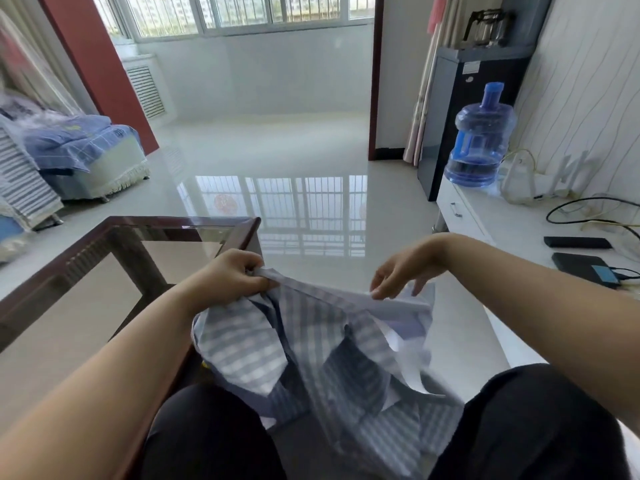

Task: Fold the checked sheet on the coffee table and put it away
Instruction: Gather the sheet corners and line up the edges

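The sheet (311,348) I hold is checked in pale blue, grey-blue and white, with a plain white underside showing at its folds. My trousers (519,427) are black. The tabletop (114,271) is clear glass framed in dark reddish-brown wood. The water bottle (479,136) is translucent blue. The floor (277,161) is glossy white.

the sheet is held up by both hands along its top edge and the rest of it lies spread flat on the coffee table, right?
Not quite. In the head view both hands do hold the sheet by its top edge, left hand gripping, right hand pinching, but the rest hangs bunched between the person's knees, not spread on the coffee table, which stands to the left.
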`<state>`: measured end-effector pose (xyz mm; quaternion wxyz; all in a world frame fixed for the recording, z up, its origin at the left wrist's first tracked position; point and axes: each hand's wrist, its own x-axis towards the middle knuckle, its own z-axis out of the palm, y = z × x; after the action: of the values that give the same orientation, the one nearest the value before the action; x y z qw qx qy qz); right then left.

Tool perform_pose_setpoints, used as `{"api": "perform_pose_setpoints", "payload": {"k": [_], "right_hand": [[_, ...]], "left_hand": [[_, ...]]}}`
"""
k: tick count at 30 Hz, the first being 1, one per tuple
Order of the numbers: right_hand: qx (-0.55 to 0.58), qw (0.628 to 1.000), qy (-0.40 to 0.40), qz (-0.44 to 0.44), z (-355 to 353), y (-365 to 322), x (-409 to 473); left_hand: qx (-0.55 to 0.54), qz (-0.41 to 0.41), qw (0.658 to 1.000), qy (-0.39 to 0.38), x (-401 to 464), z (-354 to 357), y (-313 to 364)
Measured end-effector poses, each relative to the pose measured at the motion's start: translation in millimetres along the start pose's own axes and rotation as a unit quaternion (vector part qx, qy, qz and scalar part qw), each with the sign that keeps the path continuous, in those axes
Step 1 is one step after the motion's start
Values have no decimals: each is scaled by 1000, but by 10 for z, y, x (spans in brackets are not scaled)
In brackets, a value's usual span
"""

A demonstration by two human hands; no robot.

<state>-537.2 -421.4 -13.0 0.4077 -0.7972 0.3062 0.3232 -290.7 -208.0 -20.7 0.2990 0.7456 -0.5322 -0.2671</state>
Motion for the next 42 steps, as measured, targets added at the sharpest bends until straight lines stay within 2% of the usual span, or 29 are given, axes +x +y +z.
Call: {"api": "perform_pose_setpoints", "payload": {"k": [1,3,5,8,9,10,11,13,14,15,18,20,21,23,24,26,29,32,36,42], "right_hand": [[-57,998,-12,12,150,-98,93],[-138,990,27,16,504,-216,342],[-135,987,81,-8,708,-220,541],[-64,996,56,38,384,-49,476],[-60,994,63,62,186,-23,398],[-92,987,113,71,-20,-31,318],[-160,962,207,70,-199,-79,252],[-293,840,455,29,-413,-246,248],[-326,790,519,1,-439,-389,277],[-342,777,528,-15,-414,-541,287],[-385,826,410,-34,-211,-872,318],[-377,859,313,-149,-4,-1075,287],[-331,887,239,-216,104,-1186,255],[-205,932,96,-284,286,-1360,172],[-147,940,69,-298,334,-1397,157],[-76,940,93,-321,383,-1387,139],[-44,927,155,-337,441,-1263,179],[-79,907,208,-358,455,-1140,208],[-126,917,197,-324,322,-1071,181],[-187,868,343,-308,250,-972,40]], "left_hand": [[-8,-6,1000,9,3,7,-13],[-24,-19,999,35,27,39,-29],[-37,-26,997,60,46,49,-55],[-50,-28,998,34,-5,21,-105],[-47,-20,999,6,-38,30,-99],[-42,-7,999,-23,-70,61,-77],[-39,8,998,-51,-102,110,-30],[-35,39,995,-90,-160,198,102],[-35,54,992,-106,-184,214,170],[-34,68,989,-123,-214,205,235],[-13,80,982,-171,-311,77,350],[-4,73,981,-182,-363,-8,374],[-2,72,981,-183,-381,-42,383],[-4,67,981,-182,-390,-106,386],[-7,63,982,-180,-381,-144,373],[-13,62,984,-169,-367,-215,362],[-15,61,988,-138,-335,-296,356],[-10,49,990,-134,-285,-341,383],[29,39,988,-147,-196,-323,516],[97,15,988,-123,4,-373,695]]}}
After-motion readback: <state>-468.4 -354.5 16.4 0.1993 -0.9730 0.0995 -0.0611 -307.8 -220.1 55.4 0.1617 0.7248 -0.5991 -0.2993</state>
